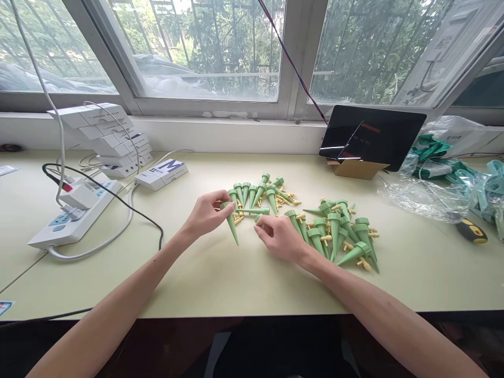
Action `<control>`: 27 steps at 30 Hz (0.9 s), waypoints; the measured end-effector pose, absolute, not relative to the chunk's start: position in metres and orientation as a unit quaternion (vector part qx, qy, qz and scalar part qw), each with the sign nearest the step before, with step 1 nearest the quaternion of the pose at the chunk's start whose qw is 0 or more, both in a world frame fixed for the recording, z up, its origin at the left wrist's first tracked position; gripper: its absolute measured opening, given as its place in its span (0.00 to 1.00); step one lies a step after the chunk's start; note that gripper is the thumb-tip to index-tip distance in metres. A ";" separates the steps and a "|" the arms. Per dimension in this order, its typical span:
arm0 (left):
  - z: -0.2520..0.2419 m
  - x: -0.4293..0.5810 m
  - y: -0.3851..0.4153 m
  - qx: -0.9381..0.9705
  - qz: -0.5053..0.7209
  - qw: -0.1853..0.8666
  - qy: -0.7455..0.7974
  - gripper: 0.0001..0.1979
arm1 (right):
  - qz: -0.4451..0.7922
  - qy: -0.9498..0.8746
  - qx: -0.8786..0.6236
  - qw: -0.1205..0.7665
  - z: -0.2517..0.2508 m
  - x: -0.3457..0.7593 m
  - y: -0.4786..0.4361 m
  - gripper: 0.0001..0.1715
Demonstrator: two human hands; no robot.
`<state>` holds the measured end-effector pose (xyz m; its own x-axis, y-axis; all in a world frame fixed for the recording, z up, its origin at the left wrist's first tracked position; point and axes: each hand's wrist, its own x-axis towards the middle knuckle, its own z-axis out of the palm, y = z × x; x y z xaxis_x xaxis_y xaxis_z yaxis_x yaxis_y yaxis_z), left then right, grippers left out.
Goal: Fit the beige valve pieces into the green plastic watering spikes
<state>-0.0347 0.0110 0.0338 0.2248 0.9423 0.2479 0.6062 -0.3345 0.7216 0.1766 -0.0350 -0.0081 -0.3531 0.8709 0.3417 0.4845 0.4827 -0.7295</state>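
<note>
My left hand [210, 212] pinches a green plant watering spike [232, 227] near its cap, the point hanging down over the table. My right hand [281, 236] is closed, thumb against forefinger, on another green piece [258, 217] that looks like a spike's cap; the rest of it is hidden by the fingers. Between the hands, one more spike [254, 211] lies sideways. Behind them is a group of spikes [260, 191] with yellow valve pieces among them. To the right of my right hand, a second heap [334, 228] of green spikes with yellow valves covers the table.
A white power strip [76, 212] with cables stands at left, near stacked white boxes [114, 139] and a single box [162, 174]. A tablet [370, 134] leans on a cardboard box [356, 169]. Clear plastic bags [429, 197] and a yellow-black handle [471, 231] lie at right.
</note>
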 end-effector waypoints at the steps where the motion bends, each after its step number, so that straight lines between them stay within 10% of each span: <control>1: 0.034 -0.035 0.012 0.746 0.332 0.242 0.525 0.08 | 0.265 -0.779 -0.435 0.365 -0.008 0.177 -0.035 0.09; 27: 0.028 -0.048 0.020 0.721 0.154 0.361 0.572 0.12 | 0.280 -0.782 -0.430 0.354 -0.009 0.177 -0.036 0.09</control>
<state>-0.0478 0.0195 0.0280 0.2990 0.9350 -0.1905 0.7129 -0.0862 0.6959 0.1774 -0.0363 -0.0095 -0.3802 0.8703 0.3131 0.4739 0.4740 -0.7422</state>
